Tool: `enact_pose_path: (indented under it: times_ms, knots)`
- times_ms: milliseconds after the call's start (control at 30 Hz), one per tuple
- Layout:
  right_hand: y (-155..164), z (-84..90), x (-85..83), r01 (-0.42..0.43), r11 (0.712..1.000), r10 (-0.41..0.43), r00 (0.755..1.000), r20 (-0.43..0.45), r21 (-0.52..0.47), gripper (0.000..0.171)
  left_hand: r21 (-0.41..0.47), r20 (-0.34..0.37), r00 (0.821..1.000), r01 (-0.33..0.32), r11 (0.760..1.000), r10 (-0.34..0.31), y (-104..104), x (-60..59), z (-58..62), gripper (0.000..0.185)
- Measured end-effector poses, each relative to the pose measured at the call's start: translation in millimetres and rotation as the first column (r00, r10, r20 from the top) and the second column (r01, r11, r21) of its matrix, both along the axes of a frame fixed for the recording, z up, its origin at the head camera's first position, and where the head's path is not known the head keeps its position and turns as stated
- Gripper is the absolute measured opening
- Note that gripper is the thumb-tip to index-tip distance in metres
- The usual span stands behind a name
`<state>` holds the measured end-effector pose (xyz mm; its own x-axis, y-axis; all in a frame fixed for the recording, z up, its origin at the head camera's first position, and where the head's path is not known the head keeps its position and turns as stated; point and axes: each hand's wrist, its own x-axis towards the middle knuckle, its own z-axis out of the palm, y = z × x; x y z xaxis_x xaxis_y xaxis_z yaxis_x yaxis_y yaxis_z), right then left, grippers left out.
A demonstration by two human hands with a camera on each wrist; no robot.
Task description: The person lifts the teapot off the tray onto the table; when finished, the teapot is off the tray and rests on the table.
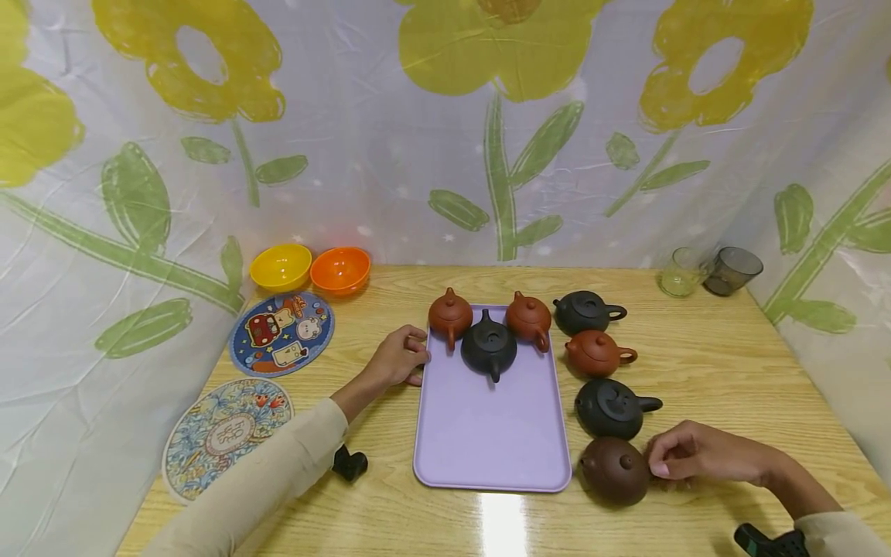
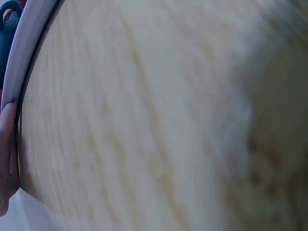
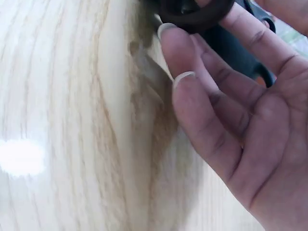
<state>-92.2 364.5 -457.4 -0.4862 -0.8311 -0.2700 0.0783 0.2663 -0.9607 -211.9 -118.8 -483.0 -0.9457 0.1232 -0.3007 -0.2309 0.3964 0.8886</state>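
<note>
A lilac tray [image 1: 493, 437] lies on the table, bearing two reddish-brown teapots [image 1: 450, 316] [image 1: 528, 319] and a black teapot [image 1: 489, 348] at its far end. My left hand [image 1: 399, 357] holds the tray's left rim, and the left wrist view shows its fingers [image 2: 6, 139] against the outer edge. Right of the tray, a column of teapots runs toward me. Nearest is a dark brown teapot [image 1: 616, 472]; my right hand [image 1: 710, 456] pinches its handle [image 3: 197, 18]. Beyond it stand a black teapot [image 1: 609, 410], a reddish one [image 1: 595, 353] and another black one [image 1: 583, 312].
Yellow [image 1: 281, 268] and orange [image 1: 340, 271] bowls stand at the back left. Below them lie a blue cartoon mat [image 1: 281, 334] and a floral mat [image 1: 226, 435]. Green [image 1: 678, 275] and grey [image 1: 732, 271] glass cups stand at the back right, before a flowered curtain [image 1: 348, 155].
</note>
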Motion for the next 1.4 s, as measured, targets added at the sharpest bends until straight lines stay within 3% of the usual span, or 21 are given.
enact_pose_path:
  times_ms: [200,333,567,733,900,1200,1400]
  knots:
    - [7.5,14.8,-1.3,0.083,0.995,-0.079,0.994,-0.077,0.047,0.024,-0.006,-0.003,1.000,0.002,1.000,-0.002,0.4,-0.1,0.1,0.037]
    - [5.3,28.8,-4.1,0.161,0.984,-0.147,0.976,-0.161,0.076,0.025,-0.004,-0.001,1.000,0.000,1.000,0.000,0.1,-0.3,-0.1,0.037]
    - [-26.6,55.1,-11.2,0.306,0.950,-0.270,0.906,-0.325,0.062,0.022,0.000,-0.003,1.000,-0.002,1.000,0.002,-0.6,-0.4,0.3,0.037]
    - [-61.3,68.0,-19.6,0.399,0.914,-0.344,0.859,-0.380,0.075,0.021,-0.002,0.002,1.000,-0.006,1.000,0.006,-0.9,-0.3,0.1,0.037]
    - [-95.3,71.8,-30.2,0.488,0.865,-0.412,0.826,-0.386,0.121,0.023,-0.002,-0.003,1.000,0.004,1.000,-0.004,-0.2,0.5,1.0,0.037]
    - [-140.7,66.1,-54.0,0.546,0.823,-0.469,0.809,-0.354,0.158,0.032,-0.004,-0.005,1.000,0.004,1.000,-0.004,-0.4,-0.3,0.4,0.037]
    - [-161.3,56.7,-64.5,0.581,0.779,-0.491,0.799,-0.348,0.236,0.033,-0.003,-0.001,1.000,0.002,1.000,-0.002,-0.7,-0.8,-0.2,0.036]
